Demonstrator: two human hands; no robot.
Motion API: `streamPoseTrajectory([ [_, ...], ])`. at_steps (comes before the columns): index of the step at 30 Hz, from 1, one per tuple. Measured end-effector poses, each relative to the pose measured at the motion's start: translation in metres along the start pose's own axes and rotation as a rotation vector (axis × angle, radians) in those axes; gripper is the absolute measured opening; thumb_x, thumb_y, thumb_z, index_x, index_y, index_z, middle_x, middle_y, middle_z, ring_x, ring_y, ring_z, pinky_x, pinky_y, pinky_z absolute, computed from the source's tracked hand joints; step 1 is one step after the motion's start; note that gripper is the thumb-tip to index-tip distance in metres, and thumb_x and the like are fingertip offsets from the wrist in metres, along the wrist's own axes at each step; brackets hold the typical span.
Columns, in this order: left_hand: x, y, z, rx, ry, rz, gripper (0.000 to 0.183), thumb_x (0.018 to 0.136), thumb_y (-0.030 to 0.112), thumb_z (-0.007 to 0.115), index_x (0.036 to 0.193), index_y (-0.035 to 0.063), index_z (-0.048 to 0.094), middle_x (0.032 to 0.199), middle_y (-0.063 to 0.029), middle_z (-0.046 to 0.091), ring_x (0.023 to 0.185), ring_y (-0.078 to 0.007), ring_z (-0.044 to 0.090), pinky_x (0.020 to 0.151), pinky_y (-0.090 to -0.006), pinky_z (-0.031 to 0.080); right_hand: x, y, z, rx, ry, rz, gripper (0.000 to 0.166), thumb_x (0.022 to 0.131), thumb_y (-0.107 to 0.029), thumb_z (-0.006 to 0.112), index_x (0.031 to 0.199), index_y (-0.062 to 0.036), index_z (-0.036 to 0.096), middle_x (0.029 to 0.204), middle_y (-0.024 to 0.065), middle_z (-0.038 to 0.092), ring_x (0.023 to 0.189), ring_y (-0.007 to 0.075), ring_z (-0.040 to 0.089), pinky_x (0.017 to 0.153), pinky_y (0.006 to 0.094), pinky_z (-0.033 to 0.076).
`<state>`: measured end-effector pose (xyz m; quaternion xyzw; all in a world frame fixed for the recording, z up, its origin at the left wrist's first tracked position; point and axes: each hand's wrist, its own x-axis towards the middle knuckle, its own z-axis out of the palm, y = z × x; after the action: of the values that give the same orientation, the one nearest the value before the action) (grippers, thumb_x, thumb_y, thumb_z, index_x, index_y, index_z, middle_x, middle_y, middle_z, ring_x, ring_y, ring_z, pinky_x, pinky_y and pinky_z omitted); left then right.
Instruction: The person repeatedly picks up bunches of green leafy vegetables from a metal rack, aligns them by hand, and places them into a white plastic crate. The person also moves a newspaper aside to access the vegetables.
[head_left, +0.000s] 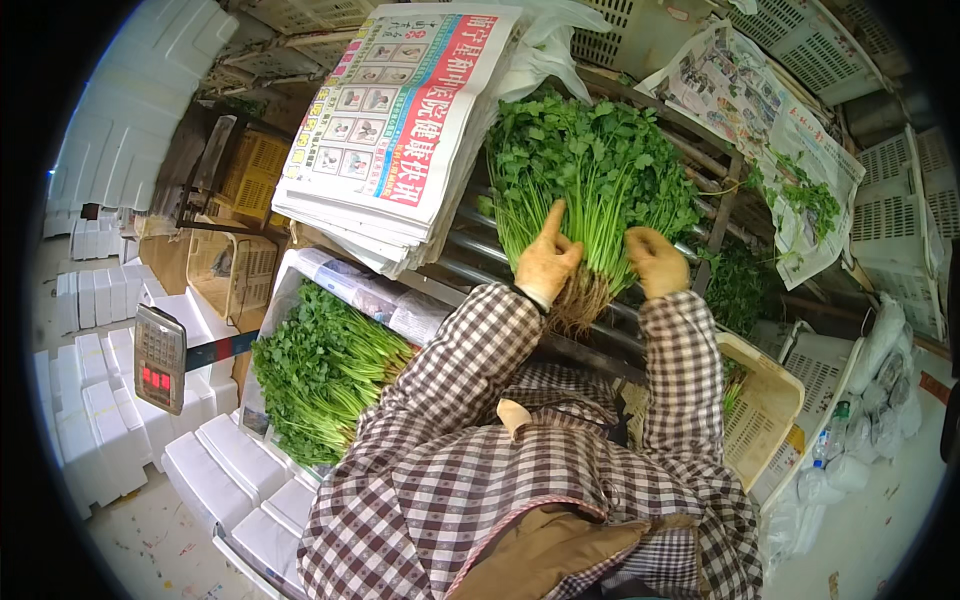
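Observation:
A thick bunch of leafy green herbs (592, 172), resembling coriander, lies on metal rails (480, 259) in front of me, its leaves pointing away. The brown roots (577, 304) face my body. Across the left side of the pale stems rests my left hand (551, 262), index finger stretched toward the leaves and the other fingers curled. My right hand (660, 259) is at the stems' right edge, with its fingertips bent inward against them. Whether either hand grips any stems is hidden. More herbs (322, 375) lie in a newspaper-lined container beside my left forearm.
A stack of newspapers (375, 150) stands left of the bunch. A scale display (160, 360) rises at far left above white foam boxes (97, 420). Loose sprigs (802, 199) lie on newspaper (817, 150) at right. A cream plastic crate (761, 409) sits beside my right arm.

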<state>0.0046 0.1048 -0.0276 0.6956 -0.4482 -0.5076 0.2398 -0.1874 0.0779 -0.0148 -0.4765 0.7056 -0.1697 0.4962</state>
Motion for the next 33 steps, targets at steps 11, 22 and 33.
streamPoseTrajectory([
  [11, 0.013, 0.045, 0.011, 0.571, 0.041, 0.093, 0.099, 0.077, 0.036, 0.075, 0.148, 0.0039, 0.015, 0.120, -0.0258, 0.051, 0.109, -0.0360, 0.054, 0.093, -0.0402, 0.048, 0.041, 0.023, 0.025, 0.068, 0.160, 0.085, 0.074, 0.091, -0.034, 0.061, 0.148, -0.0064, 0.023, 0.152, 0.0183, 0.023, 0.140, 0.0343, 0.024, 0.114, 0.0433, 0.028],
  [22, 0.003, 0.033, -0.015, 0.613, 0.061, 0.161, 0.087, 0.082, 0.040, 0.070, 0.147, 0.0074, 0.023, 0.129, -0.0257, 0.050, 0.116, -0.0334, 0.053, 0.097, -0.0429, 0.047, 0.040, 0.041, -0.034, -0.312, 0.142, 0.074, 0.064, 0.095, -0.031, 0.055, 0.149, -0.0195, 0.023, 0.150, 0.0088, 0.033, 0.131, 0.0278, 0.042, 0.101, 0.0411, 0.046],
  [33, 0.105, 0.052, 0.032, 0.867, -0.180, 0.906, 0.037, 0.085, 0.015, 0.061, 0.123, 0.0126, 0.059, 0.123, -0.0077, 0.058, 0.115, -0.0263, 0.052, 0.096, -0.0398, 0.043, 0.045, 0.056, -0.006, -0.159, 0.087, -0.206, 0.067, 0.091, -0.027, 0.061, 0.149, -0.0219, 0.027, 0.147, 0.0123, 0.039, 0.115, 0.0270, 0.056, 0.095, 0.0380, 0.047],
])
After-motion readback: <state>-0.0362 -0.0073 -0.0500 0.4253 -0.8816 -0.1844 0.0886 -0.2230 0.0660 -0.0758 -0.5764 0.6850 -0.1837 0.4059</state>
